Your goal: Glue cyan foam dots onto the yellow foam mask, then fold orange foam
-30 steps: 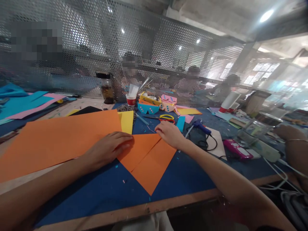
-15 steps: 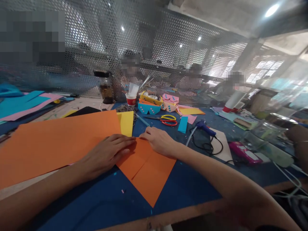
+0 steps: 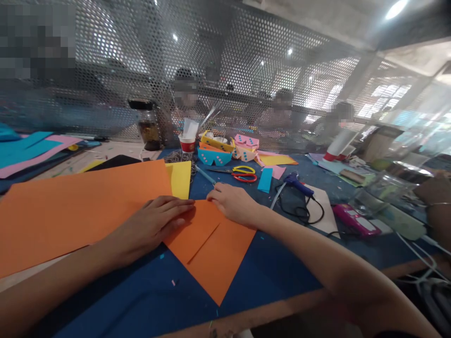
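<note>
A folded sheet of orange paper (image 3: 225,263) lies on the blue tabletop, one corner pointing at me and a dark slit-like flap edge across its middle. My left hand (image 3: 160,220) rests flat on its left part, fingers stretched out together, palm down. At the far edge, my right hand (image 3: 234,202) has its fingers curled and pressed on the paper's fold; the fingertips are partly hidden. Left of the folded piece lies a large orange sheet (image 3: 81,202), partly under my left hand and forearm. A yellow sheet (image 3: 180,179) shows behind it.
Scissors (image 3: 243,174), a blue glue gun (image 3: 299,184) with its cable, and a blue paper strip (image 3: 265,180) lie beyond my right hand. Paper glasses (image 3: 214,157), a paper cup (image 3: 187,143) and a jar (image 3: 148,126) stand at the back. Another person's arm (image 3: 439,202) is at right.
The view has shifted slightly, so everything sits a little further left. My right hand has slid slightly rightward along the folded edge, away from the left hand. The left hand stays flat on the paper.
</note>
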Demonstrator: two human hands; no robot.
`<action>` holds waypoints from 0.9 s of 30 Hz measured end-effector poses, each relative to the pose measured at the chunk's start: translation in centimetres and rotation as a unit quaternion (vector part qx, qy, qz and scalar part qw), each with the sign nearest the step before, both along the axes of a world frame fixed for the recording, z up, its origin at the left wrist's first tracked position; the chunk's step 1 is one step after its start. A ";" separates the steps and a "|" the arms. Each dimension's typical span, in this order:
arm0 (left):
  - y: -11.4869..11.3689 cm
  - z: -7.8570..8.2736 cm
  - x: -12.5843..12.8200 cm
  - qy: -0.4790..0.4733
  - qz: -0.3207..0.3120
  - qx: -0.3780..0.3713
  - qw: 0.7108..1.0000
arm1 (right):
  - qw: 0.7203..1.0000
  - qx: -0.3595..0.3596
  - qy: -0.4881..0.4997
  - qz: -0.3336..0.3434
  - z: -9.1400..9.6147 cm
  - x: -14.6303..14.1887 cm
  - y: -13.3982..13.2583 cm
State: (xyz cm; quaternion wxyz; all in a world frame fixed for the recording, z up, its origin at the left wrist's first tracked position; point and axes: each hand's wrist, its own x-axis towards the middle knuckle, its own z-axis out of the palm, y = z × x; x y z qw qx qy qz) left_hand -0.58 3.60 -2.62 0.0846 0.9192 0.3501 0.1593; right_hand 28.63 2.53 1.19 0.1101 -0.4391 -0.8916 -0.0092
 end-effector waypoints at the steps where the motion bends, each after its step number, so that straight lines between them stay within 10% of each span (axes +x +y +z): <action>1: 0.0 0.0 0.0 -0.003 -0.001 -0.002 1.000 | 0.999 -0.023 0.023 -0.014 0.1 0.1 0.1; 11: 2.4 1.9 3.4 -0.080 0.069 -0.054 0.993 | 0.973 -0.107 0.125 -0.164 0.2 -1.9 1.7; 27: 2.9 3.9 8.2 -0.001 0.230 -0.064 0.971 | 0.957 -0.109 0.161 -0.216 -0.9 -2.6 1.9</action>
